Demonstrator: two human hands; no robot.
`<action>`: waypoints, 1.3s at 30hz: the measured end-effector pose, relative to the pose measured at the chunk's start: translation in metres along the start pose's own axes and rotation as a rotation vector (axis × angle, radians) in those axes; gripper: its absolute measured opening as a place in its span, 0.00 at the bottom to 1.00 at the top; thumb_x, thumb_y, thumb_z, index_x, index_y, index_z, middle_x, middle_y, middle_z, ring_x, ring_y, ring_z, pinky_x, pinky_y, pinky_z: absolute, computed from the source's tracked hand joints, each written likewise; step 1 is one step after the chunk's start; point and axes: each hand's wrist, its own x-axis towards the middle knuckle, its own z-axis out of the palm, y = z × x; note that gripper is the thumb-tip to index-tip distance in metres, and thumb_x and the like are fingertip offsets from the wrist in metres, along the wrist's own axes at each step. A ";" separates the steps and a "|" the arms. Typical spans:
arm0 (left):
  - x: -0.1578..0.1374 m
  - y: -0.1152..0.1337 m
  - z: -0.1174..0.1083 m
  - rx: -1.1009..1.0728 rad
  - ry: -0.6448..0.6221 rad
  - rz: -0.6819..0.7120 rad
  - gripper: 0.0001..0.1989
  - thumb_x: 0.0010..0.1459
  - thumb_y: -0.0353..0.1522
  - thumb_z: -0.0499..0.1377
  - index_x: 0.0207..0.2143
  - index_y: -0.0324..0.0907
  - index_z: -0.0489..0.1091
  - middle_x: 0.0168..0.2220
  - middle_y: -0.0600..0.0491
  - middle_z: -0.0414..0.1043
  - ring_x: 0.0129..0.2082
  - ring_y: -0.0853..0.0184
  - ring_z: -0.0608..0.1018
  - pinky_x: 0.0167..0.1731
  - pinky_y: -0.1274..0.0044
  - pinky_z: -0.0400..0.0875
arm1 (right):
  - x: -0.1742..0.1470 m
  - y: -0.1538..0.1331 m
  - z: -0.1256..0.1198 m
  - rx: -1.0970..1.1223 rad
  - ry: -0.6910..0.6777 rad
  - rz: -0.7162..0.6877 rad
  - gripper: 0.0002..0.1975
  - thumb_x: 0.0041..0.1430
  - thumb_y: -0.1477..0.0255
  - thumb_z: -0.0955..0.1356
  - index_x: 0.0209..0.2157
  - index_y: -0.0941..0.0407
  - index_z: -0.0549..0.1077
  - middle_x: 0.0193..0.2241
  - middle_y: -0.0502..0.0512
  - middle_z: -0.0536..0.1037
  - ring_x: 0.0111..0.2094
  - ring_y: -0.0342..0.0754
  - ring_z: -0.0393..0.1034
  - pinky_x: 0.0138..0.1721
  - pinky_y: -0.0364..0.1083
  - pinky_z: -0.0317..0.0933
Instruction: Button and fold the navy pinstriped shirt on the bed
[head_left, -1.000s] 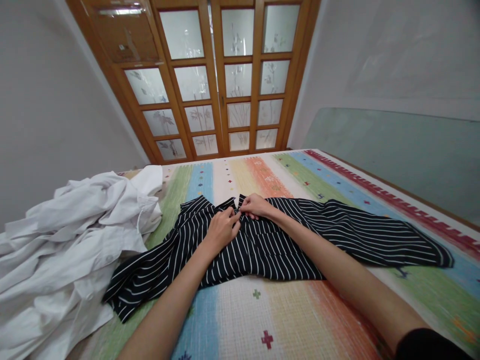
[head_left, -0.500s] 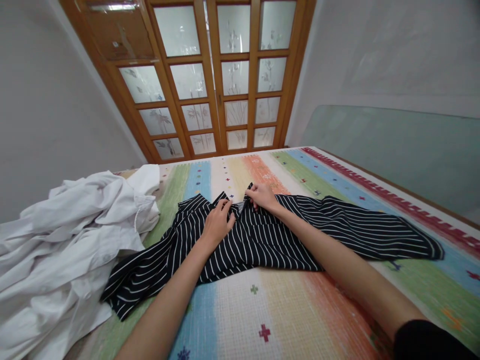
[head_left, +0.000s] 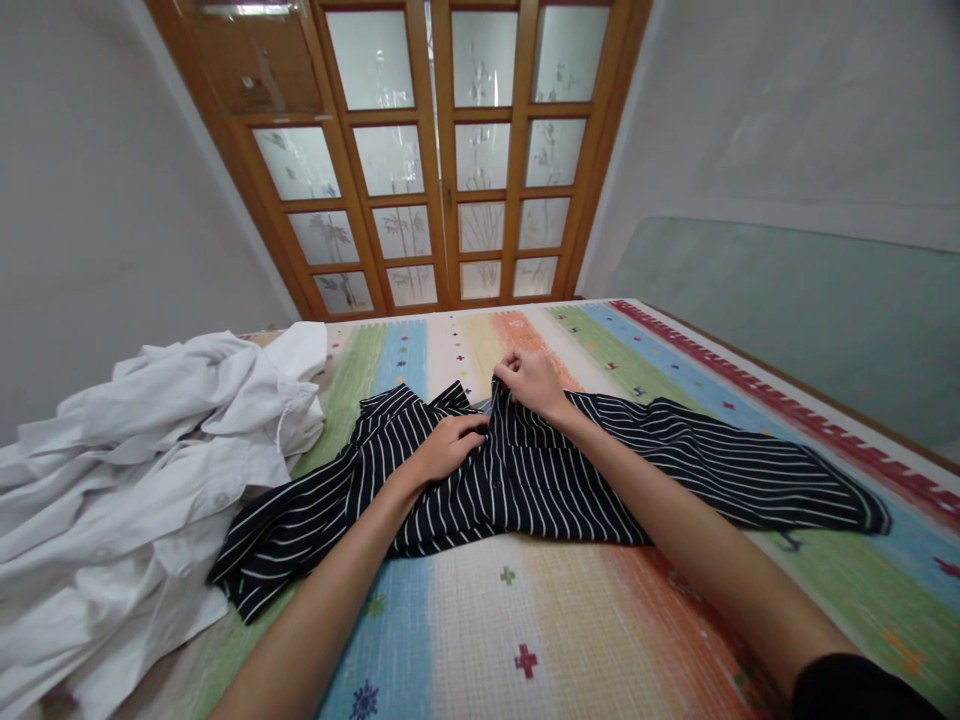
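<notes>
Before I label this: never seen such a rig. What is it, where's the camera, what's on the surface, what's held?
There's no machine: a person works bare-handed, wearing a camera on the head that looks forward and down. On a multicoloured, patterned cloth cover lie a black cloth shirt with white stripes and, left of it, a crumpled heap of white cloth. The right hand pinches the shirt's raised edge. The left hand rests on the shirt; whether it grips is unclear.
</notes>
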 end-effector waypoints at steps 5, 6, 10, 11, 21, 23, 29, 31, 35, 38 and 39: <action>0.002 0.004 -0.002 0.047 0.176 -0.002 0.06 0.52 0.27 0.57 0.31 0.39 0.74 0.30 0.54 0.75 0.28 0.68 0.74 0.32 0.76 0.69 | -0.004 -0.009 0.002 0.083 0.044 -0.037 0.09 0.57 0.68 0.64 0.26 0.58 0.70 0.20 0.50 0.73 0.21 0.43 0.66 0.26 0.42 0.56; 0.002 0.002 -0.003 0.079 0.246 -0.003 0.06 0.51 0.26 0.57 0.30 0.39 0.74 0.29 0.54 0.75 0.26 0.69 0.73 0.30 0.77 0.68 | -0.005 -0.011 0.003 0.110 0.031 -0.026 0.11 0.58 0.66 0.64 0.25 0.57 0.69 0.19 0.50 0.72 0.20 0.42 0.65 0.25 0.41 0.56; 0.002 -0.010 -0.004 0.175 0.502 0.002 0.08 0.54 0.26 0.57 0.33 0.41 0.75 0.31 0.52 0.76 0.28 0.69 0.74 0.32 0.76 0.69 | -0.014 -0.015 0.012 0.224 -0.283 0.029 0.18 0.57 0.60 0.66 0.20 0.57 0.68 0.14 0.48 0.70 0.14 0.39 0.61 0.18 0.40 0.54; 0.001 -0.013 -0.004 0.196 0.528 0.012 0.08 0.55 0.26 0.56 0.34 0.41 0.75 0.31 0.52 0.76 0.28 0.68 0.75 0.33 0.76 0.69 | -0.017 -0.014 0.015 0.245 -0.364 0.041 0.18 0.56 0.60 0.67 0.20 0.57 0.68 0.14 0.48 0.70 0.13 0.39 0.61 0.16 0.40 0.53; -0.003 -0.026 0.002 0.215 0.420 0.068 0.10 0.58 0.29 0.58 0.39 0.45 0.78 0.23 0.56 0.72 0.22 0.72 0.71 0.26 0.79 0.67 | -0.025 0.017 0.046 0.512 -0.602 0.155 0.14 0.56 0.73 0.61 0.17 0.56 0.65 0.08 0.44 0.65 0.07 0.36 0.55 0.09 0.36 0.47; -0.003 -0.026 0.004 0.204 0.414 0.050 0.09 0.58 0.31 0.59 0.40 0.44 0.78 0.27 0.54 0.76 0.24 0.71 0.73 0.28 0.78 0.69 | -0.026 0.021 0.048 0.547 -0.587 0.157 0.13 0.54 0.73 0.61 0.18 0.56 0.66 0.08 0.44 0.65 0.07 0.36 0.55 0.08 0.36 0.46; -0.003 -0.024 0.003 0.141 0.374 -0.058 0.07 0.56 0.31 0.60 0.35 0.42 0.78 0.32 0.51 0.80 0.29 0.67 0.78 0.33 0.74 0.73 | -0.029 0.023 0.049 0.601 -0.529 0.163 0.10 0.51 0.70 0.62 0.20 0.57 0.67 0.11 0.43 0.68 0.09 0.36 0.56 0.08 0.36 0.44; -0.003 -0.023 0.002 0.108 0.326 -0.091 0.07 0.56 0.30 0.59 0.34 0.42 0.77 0.32 0.52 0.80 0.30 0.66 0.78 0.34 0.73 0.73 | -0.030 0.023 0.048 0.602 -0.536 0.162 0.09 0.51 0.69 0.62 0.21 0.57 0.67 0.11 0.43 0.66 0.09 0.36 0.56 0.09 0.36 0.44; -0.003 -0.024 -0.001 0.030 0.292 -0.117 0.08 0.56 0.30 0.58 0.34 0.42 0.77 0.34 0.52 0.80 0.33 0.65 0.79 0.38 0.72 0.73 | -0.030 0.024 0.046 0.608 -0.565 0.138 0.09 0.50 0.68 0.63 0.21 0.57 0.67 0.12 0.42 0.67 0.10 0.36 0.56 0.12 0.36 0.46; -0.003 -0.027 -0.002 -0.019 0.298 -0.127 0.08 0.56 0.29 0.57 0.33 0.41 0.77 0.35 0.51 0.80 0.35 0.65 0.79 0.40 0.72 0.73 | -0.029 0.024 0.043 0.595 -0.632 0.052 0.10 0.51 0.68 0.65 0.21 0.57 0.67 0.14 0.43 0.68 0.12 0.36 0.58 0.15 0.37 0.49; -0.003 -0.028 -0.002 -0.036 0.299 -0.132 0.08 0.56 0.29 0.57 0.33 0.40 0.77 0.35 0.51 0.80 0.35 0.64 0.79 0.40 0.72 0.73 | -0.029 0.024 0.042 0.580 -0.656 0.026 0.10 0.51 0.67 0.65 0.21 0.57 0.67 0.15 0.43 0.68 0.12 0.36 0.58 0.15 0.37 0.50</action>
